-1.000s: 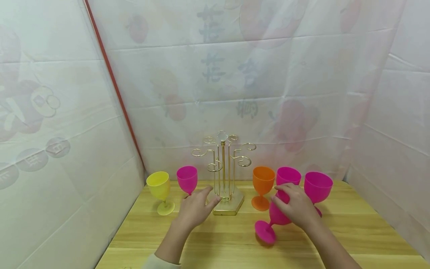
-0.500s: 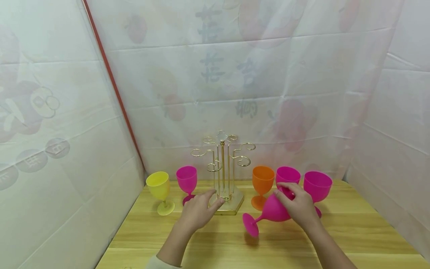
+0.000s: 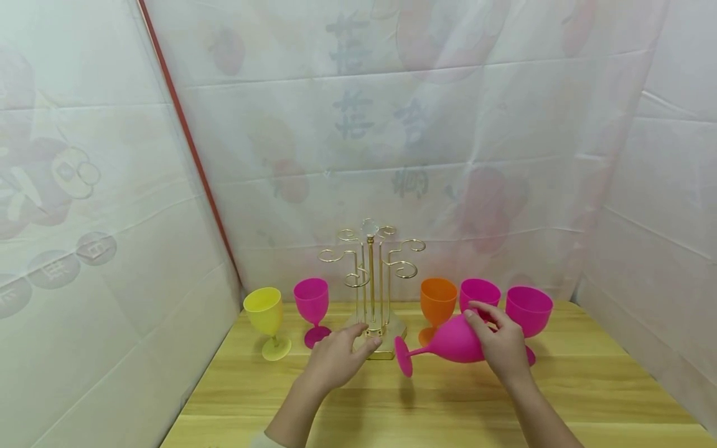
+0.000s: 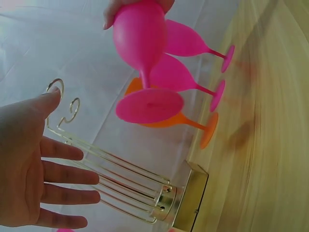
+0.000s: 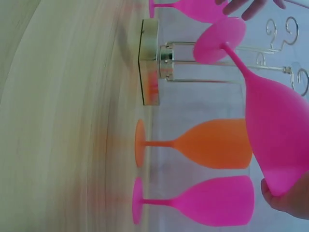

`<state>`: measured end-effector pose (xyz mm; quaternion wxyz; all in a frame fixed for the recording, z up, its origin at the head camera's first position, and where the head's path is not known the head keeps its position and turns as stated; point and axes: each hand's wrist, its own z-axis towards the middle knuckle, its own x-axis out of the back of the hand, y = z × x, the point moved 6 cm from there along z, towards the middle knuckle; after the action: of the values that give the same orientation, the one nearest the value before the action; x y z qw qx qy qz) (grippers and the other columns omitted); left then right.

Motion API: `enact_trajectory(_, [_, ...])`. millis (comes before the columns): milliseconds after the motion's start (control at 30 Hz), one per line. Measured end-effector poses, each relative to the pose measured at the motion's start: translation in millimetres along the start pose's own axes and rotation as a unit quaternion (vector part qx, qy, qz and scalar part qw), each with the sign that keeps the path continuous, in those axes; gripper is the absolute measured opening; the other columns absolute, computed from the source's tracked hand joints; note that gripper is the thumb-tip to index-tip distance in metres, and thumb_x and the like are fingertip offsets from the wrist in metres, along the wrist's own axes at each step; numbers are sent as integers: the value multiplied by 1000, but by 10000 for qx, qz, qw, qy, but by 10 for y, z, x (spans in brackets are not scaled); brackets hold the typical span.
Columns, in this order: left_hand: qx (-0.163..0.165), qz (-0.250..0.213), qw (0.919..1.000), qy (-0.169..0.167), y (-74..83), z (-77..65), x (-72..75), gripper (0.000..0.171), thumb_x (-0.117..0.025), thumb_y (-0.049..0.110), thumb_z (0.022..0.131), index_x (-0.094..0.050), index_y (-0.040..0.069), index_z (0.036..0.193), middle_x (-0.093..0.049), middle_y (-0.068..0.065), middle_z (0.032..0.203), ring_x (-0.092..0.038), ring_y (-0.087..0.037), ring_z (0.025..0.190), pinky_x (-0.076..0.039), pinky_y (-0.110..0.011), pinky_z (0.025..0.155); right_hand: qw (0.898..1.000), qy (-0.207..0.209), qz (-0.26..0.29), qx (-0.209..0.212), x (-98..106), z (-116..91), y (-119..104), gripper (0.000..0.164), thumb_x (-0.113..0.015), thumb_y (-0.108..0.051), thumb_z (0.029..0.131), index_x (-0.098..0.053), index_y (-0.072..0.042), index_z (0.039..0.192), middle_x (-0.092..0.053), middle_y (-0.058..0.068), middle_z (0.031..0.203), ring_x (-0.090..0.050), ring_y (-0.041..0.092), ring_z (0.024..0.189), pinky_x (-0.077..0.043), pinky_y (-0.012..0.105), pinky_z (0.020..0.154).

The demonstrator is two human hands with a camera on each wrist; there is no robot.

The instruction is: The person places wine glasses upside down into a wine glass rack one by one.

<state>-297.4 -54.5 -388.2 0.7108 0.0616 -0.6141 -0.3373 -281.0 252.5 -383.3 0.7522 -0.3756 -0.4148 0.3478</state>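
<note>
My right hand (image 3: 504, 348) grips a pink goblet (image 3: 456, 341) by its bowl near the rim. The goblet is held above the table, tipped almost level, with its foot pointing left. In the left wrist view the foot of this pink goblet (image 4: 149, 105) faces the camera. My left hand (image 3: 338, 358) is in front of the gold glass rack (image 3: 372, 280), fingers extended and holding nothing. In the left wrist view the left hand (image 4: 43, 169) shows its fingers straight and spread. Whether it touches the rack is unclear.
An orange goblet (image 3: 438, 302) and two pink goblets, one behind (image 3: 480, 291) and one at far right (image 3: 529, 310), stand right of the rack. A yellow goblet (image 3: 265, 310) and another pink goblet (image 3: 312, 300) stand left of it. Fabric walls surround the wooden table (image 3: 594, 386).
The right hand's pink goblet has been raised and tilted from slanting to nearly level, its foot swinging left and up. My left hand has shifted slightly right.
</note>
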Motion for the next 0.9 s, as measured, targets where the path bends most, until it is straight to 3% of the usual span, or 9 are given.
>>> enact_trajectory(133, [-20,-51,10000,-22,2,-2,-16,77,-33,76,91,-60,18,135,-65,0,131,-63,-31,117,-52,-55,88,9974,92,545,-463,-5,-11,40,49,-59,-47,95,-62,-15,132,-61,-1,118,-56,8,100,-53,13,75])
enact_trajectory(300, [-14,-162,9998,-74,7,-3,-23,80,-30,77,91,-60,18,135,-65,-2,131,-62,-33,117,-50,-58,89,9857,432,1283,-1006,-10,-21,90,51,-60,-46,95,-61,-13,133,-61,-9,116,-54,10,106,-51,10,77])
enact_trajectory(567, [5,-277,9995,-120,5,-13,-41,80,-28,76,92,-61,17,134,-65,-1,130,-62,-34,117,-49,-59,90,9527,786,2585,-1395,-33,-35,129,48,-64,-40,94,-61,-10,132,-64,-10,113,-52,11,112,-52,10,78])
enact_trajectory(733, [-27,-281,9995,-106,8,-17,-59,78,-30,74,93,-62,16,133,-66,-2,129,-63,-33,115,-51,-56,88,9287,569,3265,-1663,-98,-54,158,48,-62,-38,96,-58,-11,136,-59,-10,121,-47,13,116,-54,16,80])
enact_trajectory(900, [-106,-261,9995,-137,13,-26,-89,71,-35,69,95,-63,16,132,-65,-1,130,-65,-29,111,-52,-50,82,9093,317,3606,-2051,-162,-89,185,51,-58,-42,97,-53,-18,142,-46,-10,131,-40,14,120,-53,20,84])
